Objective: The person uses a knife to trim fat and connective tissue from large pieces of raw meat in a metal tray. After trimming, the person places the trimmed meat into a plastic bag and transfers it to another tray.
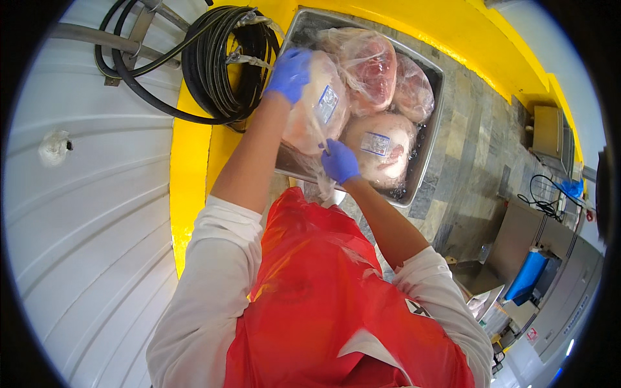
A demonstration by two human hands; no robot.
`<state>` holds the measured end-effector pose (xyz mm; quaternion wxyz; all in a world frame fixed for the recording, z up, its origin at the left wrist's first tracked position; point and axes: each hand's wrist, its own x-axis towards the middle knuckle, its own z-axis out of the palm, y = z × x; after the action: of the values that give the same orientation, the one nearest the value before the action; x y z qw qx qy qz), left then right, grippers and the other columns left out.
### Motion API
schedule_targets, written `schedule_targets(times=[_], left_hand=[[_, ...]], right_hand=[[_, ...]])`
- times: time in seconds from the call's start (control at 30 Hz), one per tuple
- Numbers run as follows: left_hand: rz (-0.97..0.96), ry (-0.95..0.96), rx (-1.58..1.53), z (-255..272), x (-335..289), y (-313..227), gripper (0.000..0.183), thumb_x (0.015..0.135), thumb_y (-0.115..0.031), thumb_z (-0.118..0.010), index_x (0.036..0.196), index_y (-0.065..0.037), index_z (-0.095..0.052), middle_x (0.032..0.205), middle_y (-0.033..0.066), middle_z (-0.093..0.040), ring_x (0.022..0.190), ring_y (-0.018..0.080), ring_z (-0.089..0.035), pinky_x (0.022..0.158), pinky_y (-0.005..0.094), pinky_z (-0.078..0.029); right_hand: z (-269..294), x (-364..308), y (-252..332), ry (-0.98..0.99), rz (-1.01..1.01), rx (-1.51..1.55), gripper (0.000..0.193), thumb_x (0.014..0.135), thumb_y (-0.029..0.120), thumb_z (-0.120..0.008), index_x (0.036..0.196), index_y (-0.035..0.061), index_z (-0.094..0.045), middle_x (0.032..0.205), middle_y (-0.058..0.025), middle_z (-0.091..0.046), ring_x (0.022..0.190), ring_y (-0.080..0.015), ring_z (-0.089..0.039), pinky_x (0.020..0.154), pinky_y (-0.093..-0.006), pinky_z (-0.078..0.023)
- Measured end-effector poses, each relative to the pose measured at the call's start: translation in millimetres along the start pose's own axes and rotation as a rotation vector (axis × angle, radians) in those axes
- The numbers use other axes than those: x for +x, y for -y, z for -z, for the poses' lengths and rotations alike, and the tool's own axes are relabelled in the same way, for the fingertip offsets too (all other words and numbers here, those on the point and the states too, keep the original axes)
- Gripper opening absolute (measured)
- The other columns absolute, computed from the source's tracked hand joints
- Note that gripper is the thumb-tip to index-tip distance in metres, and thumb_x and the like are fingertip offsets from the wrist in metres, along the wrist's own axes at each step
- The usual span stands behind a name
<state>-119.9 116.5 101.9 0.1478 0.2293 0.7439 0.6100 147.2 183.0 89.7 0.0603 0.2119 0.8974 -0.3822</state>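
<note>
Several large pieces of meat in clear plastic bags lie in a metal tub (424, 169). My left hand (291, 74), in a blue glove, grips the upper left side of the nearest-left bagged meat (317, 107), which carries a white and blue label. My right hand (339, 161), also gloved in blue, is closed on the gathered plastic of that bag (317, 158) at its near end. Just right of it sits another labelled bagged meat (381, 152). Behind these are a redder bagged meat (372, 71) and a smaller bagged piece (413, 90).
A coiled black hose (220, 71) hangs at the tub's left on a wall pipe. Yellow-painted edging (191, 194) runs along the white wall (97, 213). Grey tiled floor (459, 129) lies to the right, with metal equipment (550, 271) beyond. I wear a red apron (310, 284).
</note>
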Motion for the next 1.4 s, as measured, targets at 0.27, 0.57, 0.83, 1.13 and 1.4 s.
schedule_targets(times=[0.27, 0.57, 0.83, 1.13, 1.4], left_hand=[[0.024, 0.753, -0.260, -207.5, -158.7, -141.9, 0.017, 0.091, -0.016, -0.065, 0.089, 0.000, -0.065, 0.083, 0.0155, -0.065, 0.079, 0.0177, -0.061, 0.075, 0.0402, -0.052], [0.557, 1.116, -0.411, -113.9, -223.6, -150.8, 0.016, 0.096, -0.018, -0.065, 0.095, -0.001, -0.067, 0.085, 0.0019, -0.063, 0.082, 0.0105, -0.055, 0.077, 0.0305, -0.047], [0.454, 0.949, -0.355, -69.7, -219.5, -163.8, 0.014, 0.094, -0.015, -0.067, 0.094, -0.002, -0.070, 0.085, 0.0010, -0.065, 0.077, 0.0119, -0.057, 0.074, 0.0309, -0.050], [-0.087, 0.464, 0.592, -34.1, -260.5, -60.9, 0.087, 0.076, -0.029, -0.085, 0.148, -0.004, -0.044, 0.148, 0.0222, -0.045, 0.134, 0.0351, -0.049, 0.115, 0.0447, -0.039], [-0.231, 0.477, 0.349, -72.7, -263.8, -40.9, 0.051, 0.084, -0.031, -0.074, 0.127, -0.007, -0.063, 0.122, 0.0140, -0.067, 0.119, 0.0297, -0.062, 0.100, 0.0442, -0.048]], right_hand=[[-47.4, -18.3, -181.9, 0.084, -0.198, 0.677, 0.039, 0.095, 0.019, -0.063, 0.132, 0.0077, -0.060, 0.118, -0.0258, -0.064, 0.106, -0.0411, -0.065, 0.092, -0.0496, -0.053], [26.0, -111.8, -161.2, -0.311, -0.029, -0.008, 0.076, 0.089, 0.010, -0.069, 0.157, 0.0052, -0.035, 0.157, -0.0283, -0.035, 0.140, -0.0432, -0.045, 0.114, -0.0455, -0.042], [56.6, 4.1, -61.5, 0.184, 0.669, -0.422, 0.045, 0.082, 0.026, -0.071, 0.125, 0.0123, -0.066, 0.133, -0.0175, -0.063, 0.129, -0.0420, -0.055, 0.108, -0.0454, -0.046], [72.2, -74.6, -33.1, 0.081, 0.203, -0.099, 0.025, 0.080, 0.018, -0.069, 0.104, 0.0096, -0.074, 0.095, -0.0167, -0.073, 0.092, -0.0377, -0.070, 0.082, -0.0467, -0.056], [127.8, -117.0, 61.7, 0.206, 0.348, -0.064, 0.021, 0.082, 0.019, -0.067, 0.100, 0.0092, -0.071, 0.099, -0.0173, -0.071, 0.092, -0.0382, -0.069, 0.077, -0.0489, -0.055]])
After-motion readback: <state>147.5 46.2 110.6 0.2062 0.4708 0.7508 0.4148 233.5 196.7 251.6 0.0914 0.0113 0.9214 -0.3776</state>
